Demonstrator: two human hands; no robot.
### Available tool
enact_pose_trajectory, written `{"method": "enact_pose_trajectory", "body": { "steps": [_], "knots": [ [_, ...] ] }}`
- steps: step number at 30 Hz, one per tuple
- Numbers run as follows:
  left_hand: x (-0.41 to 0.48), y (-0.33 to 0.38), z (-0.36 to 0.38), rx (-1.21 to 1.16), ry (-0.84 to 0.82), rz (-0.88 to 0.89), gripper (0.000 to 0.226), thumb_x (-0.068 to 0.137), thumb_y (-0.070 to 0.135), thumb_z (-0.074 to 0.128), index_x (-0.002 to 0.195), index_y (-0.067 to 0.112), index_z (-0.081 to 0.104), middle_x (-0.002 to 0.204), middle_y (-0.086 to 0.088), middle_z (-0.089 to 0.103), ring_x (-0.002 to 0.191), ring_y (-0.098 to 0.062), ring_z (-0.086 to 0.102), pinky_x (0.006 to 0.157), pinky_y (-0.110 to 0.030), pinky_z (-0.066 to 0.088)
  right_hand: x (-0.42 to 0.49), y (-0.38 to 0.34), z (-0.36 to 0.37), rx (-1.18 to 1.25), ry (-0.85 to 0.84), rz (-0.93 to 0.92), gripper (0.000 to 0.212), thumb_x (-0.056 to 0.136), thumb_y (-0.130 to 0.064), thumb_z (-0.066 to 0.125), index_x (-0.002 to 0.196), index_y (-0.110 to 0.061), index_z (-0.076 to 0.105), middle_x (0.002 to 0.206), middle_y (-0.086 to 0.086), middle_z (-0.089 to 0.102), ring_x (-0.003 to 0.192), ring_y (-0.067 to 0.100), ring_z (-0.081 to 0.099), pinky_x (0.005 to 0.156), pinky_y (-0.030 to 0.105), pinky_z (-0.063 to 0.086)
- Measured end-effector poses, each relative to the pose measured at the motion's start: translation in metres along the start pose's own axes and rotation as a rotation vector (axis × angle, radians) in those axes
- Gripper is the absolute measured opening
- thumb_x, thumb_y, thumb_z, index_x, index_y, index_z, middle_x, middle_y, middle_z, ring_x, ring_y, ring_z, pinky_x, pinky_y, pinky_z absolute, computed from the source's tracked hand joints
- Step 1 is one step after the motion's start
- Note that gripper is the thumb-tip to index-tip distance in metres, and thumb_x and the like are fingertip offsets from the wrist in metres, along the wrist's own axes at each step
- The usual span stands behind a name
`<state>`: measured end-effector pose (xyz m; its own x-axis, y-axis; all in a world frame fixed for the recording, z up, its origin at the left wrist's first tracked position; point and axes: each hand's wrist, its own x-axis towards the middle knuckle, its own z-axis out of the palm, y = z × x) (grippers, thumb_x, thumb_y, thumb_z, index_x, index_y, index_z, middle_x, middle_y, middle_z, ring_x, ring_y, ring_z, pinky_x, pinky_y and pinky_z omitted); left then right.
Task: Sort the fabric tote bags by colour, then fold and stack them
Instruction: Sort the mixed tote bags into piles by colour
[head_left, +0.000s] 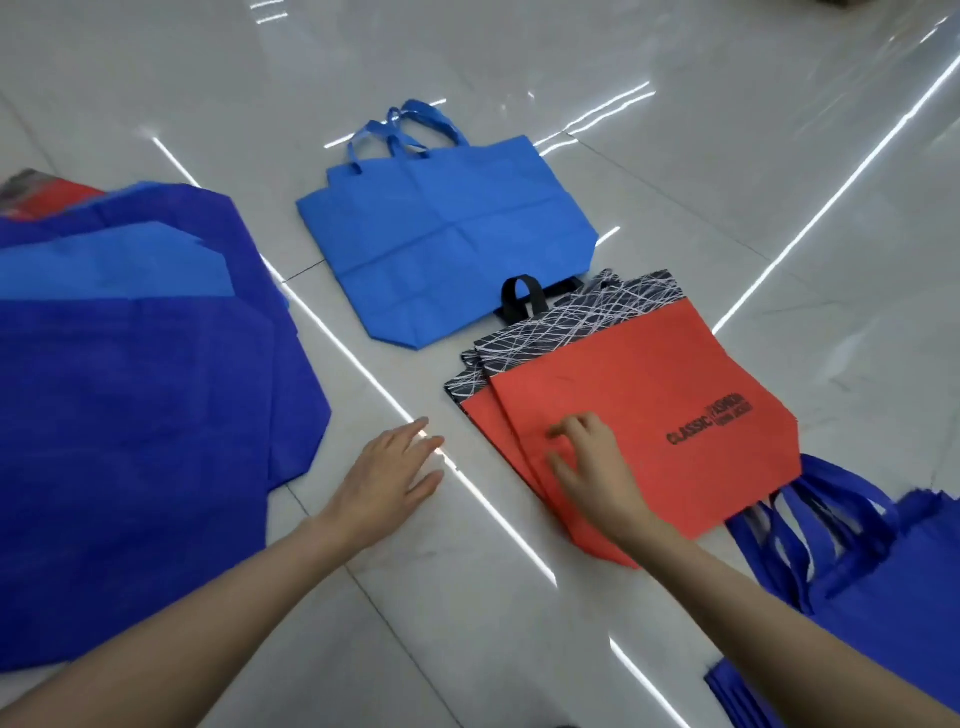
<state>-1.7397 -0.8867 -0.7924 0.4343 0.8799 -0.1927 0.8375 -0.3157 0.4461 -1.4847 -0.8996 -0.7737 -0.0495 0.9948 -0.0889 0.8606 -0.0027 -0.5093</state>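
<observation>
Squaring the red bags (649, 395) as one colour pile, we judge | right hand (589, 467) sets curled fingertips on the top one, pinch unclear | left hand (387, 480) flat on the floor (467, 613), fingers straight, bracing us | light blue bag (447, 234) lies just beyond.

Both arms are bare and reach forward from the bottom of the frame. The left forearm (182, 613) runs from the lower left corner up toward the centre. It ends in the left grip (387, 483), palm down, its fingers (415, 436) straight, close together and pointing to the upper right. The right forearm (779, 623) comes in from the lower right corner and angles to the upper left. The right grip (592, 467) sits just right of the left one, back of the hand up. Its fingertips (566, 427) are bent downward like a claw, the thumb (558, 460) held a little apart below them. Whether they pinch anything cannot be told.
</observation>
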Motion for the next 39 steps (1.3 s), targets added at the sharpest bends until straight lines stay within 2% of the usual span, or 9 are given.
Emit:
{"method": "enact_pose_trajectory", "body": {
  "steps": [3,8,12,18,25,31,33,36,39],
  "knots": [
    [-0.038,-0.047,-0.019,-0.054,0.113,-0.237,0.054,0.093,0.048,0.042,0.137,0.016,0.045,0.151,-0.008,0.028,0.135,-0.025,0.031,0.111,-0.037,0.023,0.027,-0.049,0.029,-0.085,-0.272,-0.213,0.03,0.09,-0.015,0.055,0.12,-0.01,0.056,0.12,0.01,0.048,0.115,0.028,0.043,0.096,0.033,0.034],
    [-0.098,-0.113,-0.048,0.005,0.207,-0.499,0.063,0.091,0.042,0.054,0.143,0.013,0.034,0.155,-0.01,0.018,0.139,-0.026,0.023,0.113,-0.037,0.02,0.065,-0.132,0.081,-0.054,-0.401,-0.3,0.033,0.092,-0.017,0.052,0.125,-0.013,0.052,0.13,0.008,0.045,0.12,0.025,0.043,0.097,0.03,0.036],
    [-0.122,-0.144,-0.054,-0.043,0.206,-0.643,0.083,0.084,0.054,0.056,0.148,0.016,0.021,0.158,-0.007,0.003,0.144,-0.024,0.008,0.116,-0.038,0.012,0.087,-0.19,0.117,0.121,-0.379,-0.17,0.039,0.093,-0.02,0.052,0.13,-0.012,0.046,0.133,0.008,0.044,0.117,0.023,0.048,0.093,0.029,0.04],
    [-0.129,-0.163,-0.036,0.042,-0.003,-0.756,0.092,0.081,0.069,0.045,0.148,0.034,-0.007,0.155,-0.002,-0.022,0.143,-0.026,-0.017,0.114,-0.051,-0.001,0.111,-0.227,0.154,0.43,-0.288,0.263,0.048,0.092,-0.024,0.058,0.132,-0.008,0.036,0.127,0.012,0.047,0.107,0.027,0.054,0.09,0.04,0.05],
    [-0.128,-0.154,-0.024,0.082,0.07,-0.857,0.079,0.086,0.07,0.027,0.148,0.035,-0.007,0.157,-0.004,-0.016,0.144,-0.029,-0.008,0.113,-0.048,0.013,0.121,-0.211,0.154,0.391,-0.366,0.337,0.009,0.093,-0.016,0.054,0.097,-0.009,0.052,0.101,0.009,0.06,0.084,0.018,0.057,0.07,0.033,0.052],
    [-0.139,-0.154,-0.029,0.047,0.337,-0.9,0.051,0.096,0.047,0.034,0.142,0.025,0.037,0.153,-0.002,0.028,0.138,-0.024,0.025,0.105,-0.042,0.027,0.095,-0.179,0.139,0.113,-0.347,0.235,0.01,0.09,-0.018,0.05,0.096,-0.011,0.051,0.096,0.005,0.058,0.087,0.022,0.058,0.074,0.039,0.052],
    [-0.142,-0.157,-0.033,0.0,0.387,-0.933,0.051,0.097,0.045,0.035,0.142,0.022,0.037,0.152,-0.006,0.028,0.139,-0.027,0.024,0.108,-0.046,0.023,0.091,-0.168,0.128,0.005,-0.332,0.205,0.011,0.087,-0.014,0.049,0.096,-0.008,0.05,0.098,0.008,0.057,0.088,0.026,0.056,0.07,0.038,0.048],
    [-0.14,-0.161,-0.042,-0.108,0.473,-0.958,0.052,0.098,0.043,0.034,0.143,0.019,0.036,0.153,-0.009,0.024,0.14,-0.03,0.02,0.111,-0.051,0.021,0.088,-0.155,0.115,-0.173,-0.069,0.022,0.023,0.079,0.0,0.052,0.101,-0.001,0.049,0.105,0.017,0.05,0.09,0.032,0.049,0.072,0.041,0.046],
    [-0.131,-0.159,-0.048,-0.168,0.538,-0.842,0.053,0.097,0.041,0.035,0.141,0.011,0.039,0.152,-0.01,0.027,0.141,-0.028,0.021,0.113,-0.048,0.021,0.091,-0.162,0.113,0.082,-0.002,-0.082,0.035,0.083,0.001,0.053,0.118,-0.002,0.047,0.116,0.015,0.048,0.099,0.029,0.05,0.079,0.041,0.047]
  ]
}}
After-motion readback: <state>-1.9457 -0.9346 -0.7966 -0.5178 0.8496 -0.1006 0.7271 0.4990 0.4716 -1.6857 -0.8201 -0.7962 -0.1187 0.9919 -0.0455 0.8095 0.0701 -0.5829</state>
